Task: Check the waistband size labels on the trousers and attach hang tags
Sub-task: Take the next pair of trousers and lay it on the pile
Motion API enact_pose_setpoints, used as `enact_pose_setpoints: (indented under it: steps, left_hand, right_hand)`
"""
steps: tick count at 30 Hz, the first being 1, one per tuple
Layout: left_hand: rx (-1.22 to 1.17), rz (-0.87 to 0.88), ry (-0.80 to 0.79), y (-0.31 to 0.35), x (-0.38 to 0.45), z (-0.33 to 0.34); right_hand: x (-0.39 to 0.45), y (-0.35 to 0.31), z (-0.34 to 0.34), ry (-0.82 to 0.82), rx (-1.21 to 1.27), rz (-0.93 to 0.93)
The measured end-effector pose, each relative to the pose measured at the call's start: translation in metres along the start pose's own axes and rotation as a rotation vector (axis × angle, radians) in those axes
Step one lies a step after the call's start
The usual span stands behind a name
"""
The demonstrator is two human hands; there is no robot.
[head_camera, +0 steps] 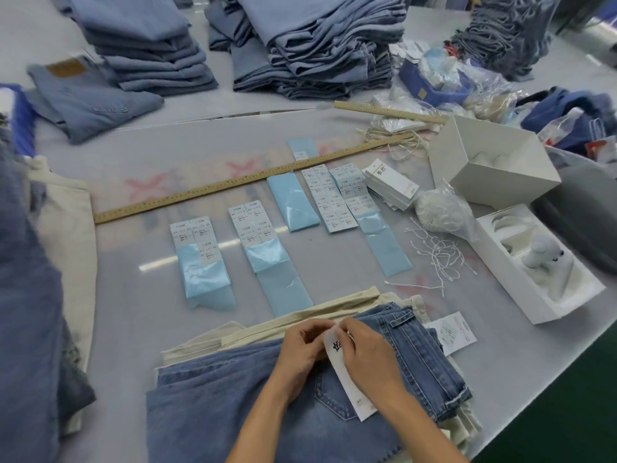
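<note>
Blue denim trousers [253, 399] lie folded on top of cream trousers [300, 315] at the near table edge. A long white hang tag [347, 379] with black characters lies on the denim near its back pocket. My left hand [305, 345] and my right hand [362, 349] meet at the tag's top end by the waistband, fingers curled and pinching there. Whatever sits between the fingertips is hidden. Another white tag [454, 332] lies flat to the right of the trousers.
Blue backing sheets of size stickers [252, 228] lie in rows mid-table, beside a stack of hang tags [390, 185] and loose white string loops [440, 255]. Two wooden rulers [233, 187], white boxes [490, 162] and denim stacks [317, 45] surround them. More trousers [30, 295] hang at left.
</note>
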State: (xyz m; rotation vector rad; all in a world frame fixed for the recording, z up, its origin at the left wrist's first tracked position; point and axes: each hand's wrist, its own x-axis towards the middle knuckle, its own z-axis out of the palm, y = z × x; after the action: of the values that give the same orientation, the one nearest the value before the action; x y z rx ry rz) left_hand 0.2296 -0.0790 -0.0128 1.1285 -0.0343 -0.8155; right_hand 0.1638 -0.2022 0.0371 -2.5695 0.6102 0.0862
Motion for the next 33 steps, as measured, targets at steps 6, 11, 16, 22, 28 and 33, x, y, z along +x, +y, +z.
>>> enact_pose_setpoints:
  steps: [6,11,16,22,28,33]
  left_hand:
    - [0.081,-0.015,0.002,0.004,-0.001,-0.001]
    - [0.077,-0.061,0.007,0.005,-0.001,0.003]
    - [0.020,-0.094,0.186,0.005,0.001,0.003]
    - [0.238,0.024,0.303,0.017,-0.003,-0.009]
    - [1.023,0.384,0.117,0.057,-0.036,0.014]
    - [1.282,0.829,0.029,0.086,-0.067,0.049]
  right_hand:
    - [0.003,0.004,0.003,-0.018,0.035,0.057]
    - [0.010,0.011,-0.005,-0.086,0.204,0.093]
    - [0.003,0.025,-0.017,-0.080,0.308,0.104]
    - [-0.029,0.055,-0.029,-0.137,0.332,0.112]
    - [-0.047,0.050,-0.037,-0.104,0.217,0.048]
    - [-0.046,0.012,-0.085,0.176,0.617,-0.050]
